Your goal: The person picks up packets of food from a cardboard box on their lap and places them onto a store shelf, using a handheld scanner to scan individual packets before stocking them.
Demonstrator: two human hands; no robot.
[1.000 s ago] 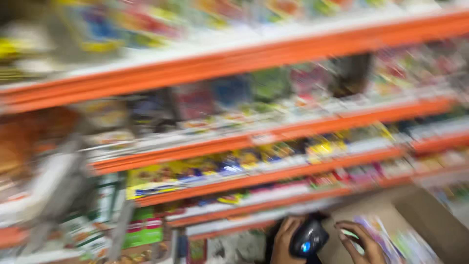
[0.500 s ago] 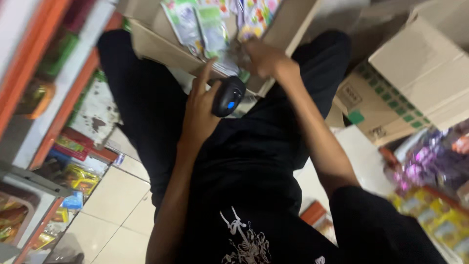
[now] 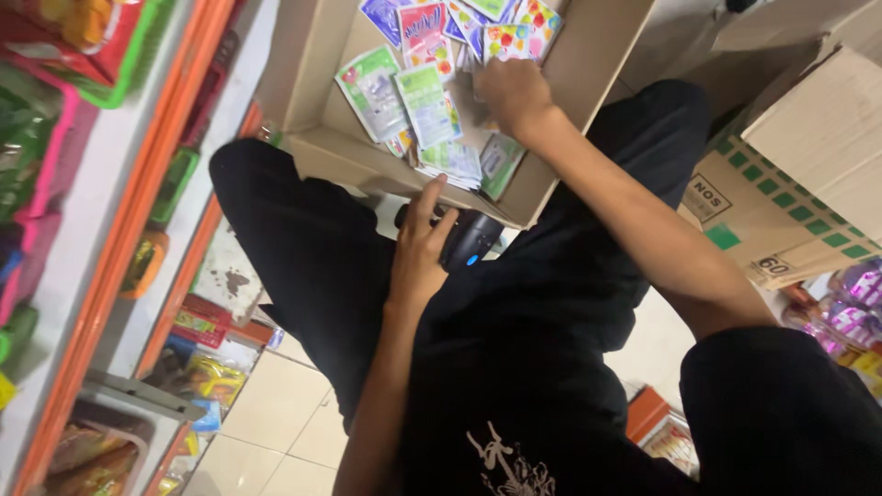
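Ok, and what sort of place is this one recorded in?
Most likely a small shop aisle. Orange-edged shelves hold packaged goods, an open cardboard box holds colourful sachets, and the left hand holds a handheld scanner while the right hand reaches into the box.

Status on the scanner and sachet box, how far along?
Done: cardboard box sits open on the lap. In hand: left hand grips a black handheld scanner below the box's edge; right hand reaches into the colourful sachets. Left: many sachets lie loose in the box; which are scanned cannot be told.
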